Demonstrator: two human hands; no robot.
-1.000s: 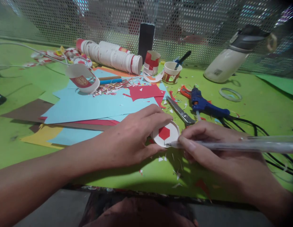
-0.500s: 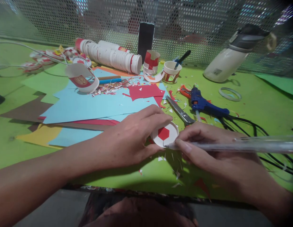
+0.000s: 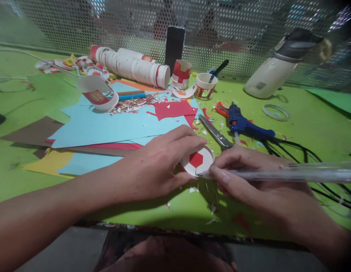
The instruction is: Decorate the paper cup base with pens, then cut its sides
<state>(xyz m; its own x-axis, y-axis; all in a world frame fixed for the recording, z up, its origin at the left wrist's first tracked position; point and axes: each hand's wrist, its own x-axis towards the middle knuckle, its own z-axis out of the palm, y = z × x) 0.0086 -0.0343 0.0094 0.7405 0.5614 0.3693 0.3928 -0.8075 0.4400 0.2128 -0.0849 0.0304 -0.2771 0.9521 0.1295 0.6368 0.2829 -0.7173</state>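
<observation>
Between the thumb and fingers of my left hand (image 3: 161, 166) is a small round white paper cup bottom (image 3: 188, 165) with a low rim. A red hexagon (image 3: 196, 160) sits at its middle, and a short dark line runs from the hexagon down toward the rim. My right hand (image 3: 249, 185) is closed round a clear-barrelled pen (image 3: 294, 173). The pen's tip touches the white disc at the lower edge, by the end of that line. Scissors (image 3: 215, 132) lie just beyond the disc, their handles partly hidden by my right hand.
A blue glue gun (image 3: 246, 124) with black cords lies at right, near a tape ring (image 3: 275, 112) and a bottle (image 3: 273, 68). Coloured paper sheets (image 3: 115, 128) and scraps spread left. Stacked paper cups (image 3: 132, 66), a phone (image 3: 174, 49) and cut cups (image 3: 205, 85) stand behind.
Both hands, the disc and the pen stay almost where they were. The pen tip still rests near the disc's lower edge.
</observation>
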